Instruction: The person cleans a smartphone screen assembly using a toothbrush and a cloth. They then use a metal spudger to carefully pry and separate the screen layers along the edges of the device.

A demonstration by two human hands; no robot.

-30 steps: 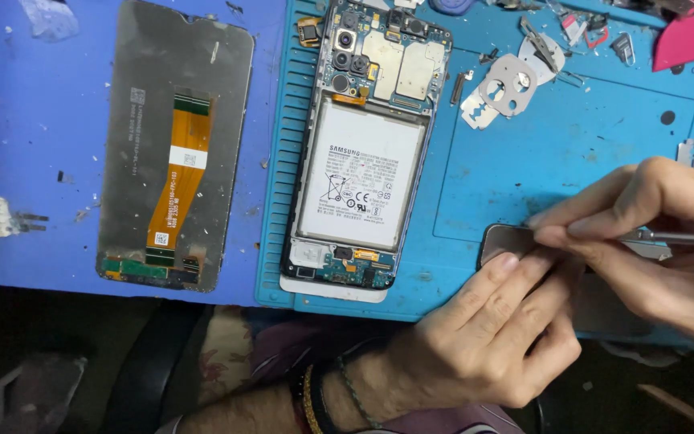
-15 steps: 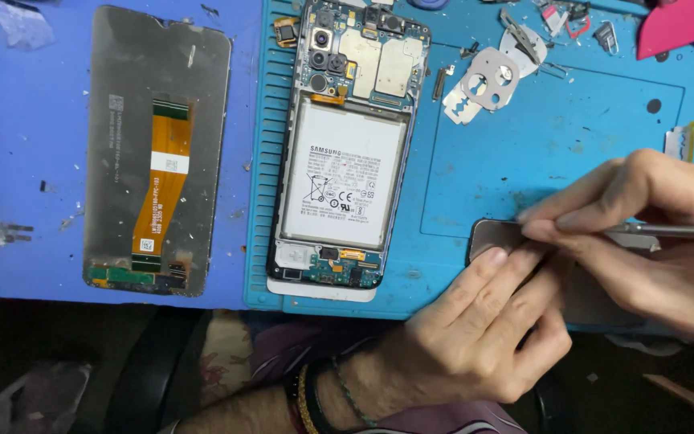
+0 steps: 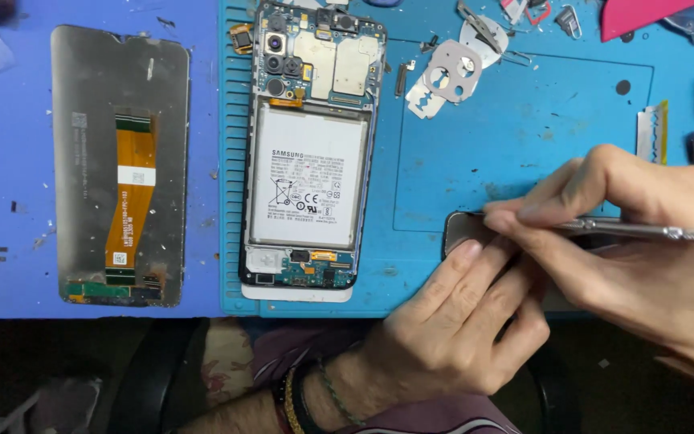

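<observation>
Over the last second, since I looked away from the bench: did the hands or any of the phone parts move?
Hardly. Only the view drifted. The left hand still presses the grey panel on the blue mat; the right hand still holds the metal tool to it. The opened phone and the detached screen lie as before.
</observation>
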